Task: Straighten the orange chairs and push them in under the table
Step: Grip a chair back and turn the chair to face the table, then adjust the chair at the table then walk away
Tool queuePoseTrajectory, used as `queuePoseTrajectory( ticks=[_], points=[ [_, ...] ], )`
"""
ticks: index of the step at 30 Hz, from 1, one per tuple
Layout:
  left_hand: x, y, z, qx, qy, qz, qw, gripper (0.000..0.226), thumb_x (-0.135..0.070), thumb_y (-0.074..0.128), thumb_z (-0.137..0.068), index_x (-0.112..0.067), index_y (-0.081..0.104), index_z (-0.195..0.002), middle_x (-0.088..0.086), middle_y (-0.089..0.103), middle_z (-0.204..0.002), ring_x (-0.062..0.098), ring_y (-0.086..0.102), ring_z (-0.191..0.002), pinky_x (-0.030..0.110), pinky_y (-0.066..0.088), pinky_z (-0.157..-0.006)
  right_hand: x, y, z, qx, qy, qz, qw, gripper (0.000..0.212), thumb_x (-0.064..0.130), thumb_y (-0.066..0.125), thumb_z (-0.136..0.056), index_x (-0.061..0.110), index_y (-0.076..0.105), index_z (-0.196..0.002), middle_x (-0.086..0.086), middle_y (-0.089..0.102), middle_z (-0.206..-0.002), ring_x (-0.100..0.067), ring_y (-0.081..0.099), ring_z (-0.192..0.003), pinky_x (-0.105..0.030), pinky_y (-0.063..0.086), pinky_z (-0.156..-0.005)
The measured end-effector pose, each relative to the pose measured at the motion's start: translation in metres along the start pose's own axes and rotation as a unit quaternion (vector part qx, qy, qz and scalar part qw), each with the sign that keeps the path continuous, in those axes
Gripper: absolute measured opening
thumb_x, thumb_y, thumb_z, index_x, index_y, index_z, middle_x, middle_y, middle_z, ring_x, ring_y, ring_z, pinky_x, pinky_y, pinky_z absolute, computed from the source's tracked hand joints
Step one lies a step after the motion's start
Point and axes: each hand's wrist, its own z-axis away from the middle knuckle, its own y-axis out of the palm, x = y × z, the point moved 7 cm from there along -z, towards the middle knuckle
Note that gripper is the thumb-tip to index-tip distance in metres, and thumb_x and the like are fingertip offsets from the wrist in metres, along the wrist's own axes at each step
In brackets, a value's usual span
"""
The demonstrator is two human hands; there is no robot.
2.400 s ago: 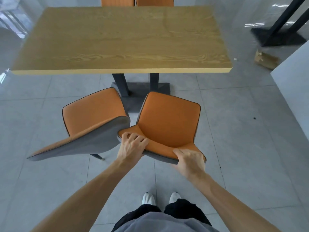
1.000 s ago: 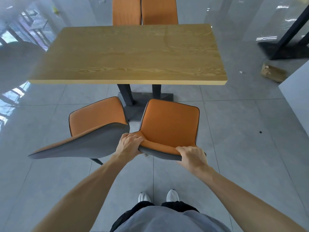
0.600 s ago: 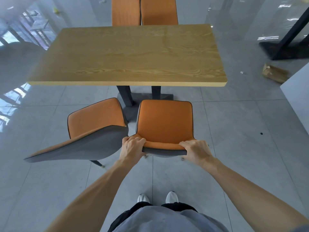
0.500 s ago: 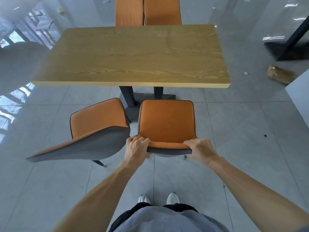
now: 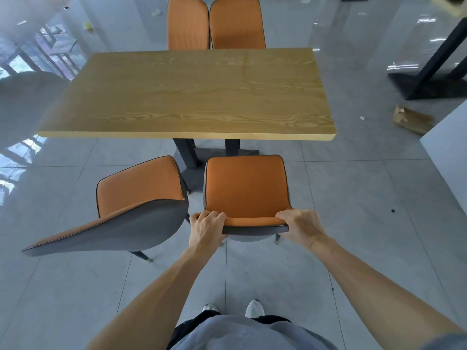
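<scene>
Head camera looks down at two hands on one chair. The left hand (image 5: 206, 229) wraps the left end of the backrest top of the right orange chair (image 5: 246, 190), fingers curled over the orange front, knuckles up. The right hand (image 5: 302, 227) clamps the right end of the same edge, fingers pressed together and hooked over the rim, thumb hidden. That chair sits square to the wooden table (image 5: 192, 94), its seat just short of the table's near edge and not under it, right in front of the dark pedestal base (image 5: 192, 157). Just beside it on the left, the left orange chair (image 5: 126, 205) stands skewed, its grey back swung out toward the lower left, its backrest corner close to the left hand but apart from it. Across the table, two more orange chairs (image 5: 214, 24) stand side by side, touching, tucked close to the far edge. Grey floor tiles all round; a flattened cardboard piece (image 5: 410, 118) lies off to the right.
</scene>
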Motion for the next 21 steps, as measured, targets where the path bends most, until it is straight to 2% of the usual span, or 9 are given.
queuePoseTrajectory(
  ticks=[4,6,9,11,15,18,21],
  points=[
    [-0.004,-0.006,0.003,0.014,-0.005,-0.004,1.0,0.029,-0.038,0.071,-0.078,-0.019,0.06,-0.095,0.0,0.067,-0.095,0.025,0.057,-0.095,0.04,0.036,-0.091,0.006,-0.011,0.004,0.015,0.019,-0.005,1.0,0.028,0.034,0.081,-0.06,0.023,0.061,-0.075,0.004,0.063,-0.063,-0.019,0.058,-0.053,-0.028,0.049,-0.046],
    [-0.005,-0.009,0.005,0.032,-0.002,-0.011,0.999,0.034,-0.041,0.07,-0.077,-0.019,0.057,-0.1,-0.001,0.065,-0.097,0.024,0.057,-0.097,0.039,0.037,-0.09,0.011,-0.017,0.006,0.031,0.027,-0.014,0.999,0.024,0.037,0.073,-0.07,0.023,0.063,-0.087,0.003,0.067,-0.077,-0.021,0.063,-0.068,-0.03,0.05,-0.059],
    [-0.005,-0.014,0.008,0.067,0.016,-0.024,0.997,0.034,-0.035,0.063,-0.083,-0.02,0.052,-0.111,0.001,0.063,-0.106,0.025,0.055,-0.101,0.039,0.039,-0.091,0.025,-0.021,0.005,0.087,0.015,0.011,0.996,0.039,0.045,0.064,-0.079,0.023,0.058,-0.111,0.002,0.067,-0.098,-0.021,0.063,-0.089,-0.034,0.049,-0.078],
    [-0.005,-0.021,0.011,0.078,0.026,-0.024,0.996,0.034,-0.03,0.059,-0.087,-0.02,0.049,-0.117,0.003,0.061,-0.109,0.025,0.054,-0.102,0.04,0.04,-0.089,0.036,-0.023,0.003,0.114,0.003,0.028,0.993,0.046,0.047,0.061,-0.082,0.021,0.052,-0.119,0.0,0.065,-0.104,-0.022,0.062,-0.094,-0.037,0.049,-0.084],
    [-0.007,-0.041,0.02,0.07,0.037,0.004,0.997,0.025,-0.018,0.052,-0.088,-0.015,0.053,-0.113,0.006,0.06,-0.106,0.026,0.055,-0.097,0.04,0.045,-0.083,0.068,-0.034,-0.006,0.123,-0.026,0.031,0.992,0.041,0.044,0.056,-0.087,0.021,0.05,-0.12,-0.003,0.063,-0.102,-0.022,0.059,-0.09,-0.036,0.05,-0.08],
    [-0.003,-0.058,0.028,0.016,0.028,0.021,0.999,0.018,-0.011,0.046,-0.087,-0.012,0.06,-0.098,0.005,0.063,-0.098,0.025,0.057,-0.089,0.037,0.045,-0.077,0.097,-0.05,-0.016,0.078,-0.049,0.043,0.995,0.026,0.037,0.051,-0.091,0.019,0.054,-0.109,-0.003,0.062,-0.094,-0.02,0.058,-0.083,-0.033,0.049,-0.076],
    [0.007,-0.072,0.037,-0.038,0.014,0.027,0.999,0.017,-0.01,0.047,-0.088,-0.012,0.062,-0.094,0.003,0.065,-0.097,0.023,0.058,-0.085,0.035,0.045,-0.078,0.127,-0.064,-0.029,0.024,-0.067,0.041,0.997,0.017,0.028,0.048,-0.092,0.018,0.058,-0.101,-0.003,0.063,-0.089,-0.02,0.057,-0.078,-0.033,0.05,-0.073]
  ],
)
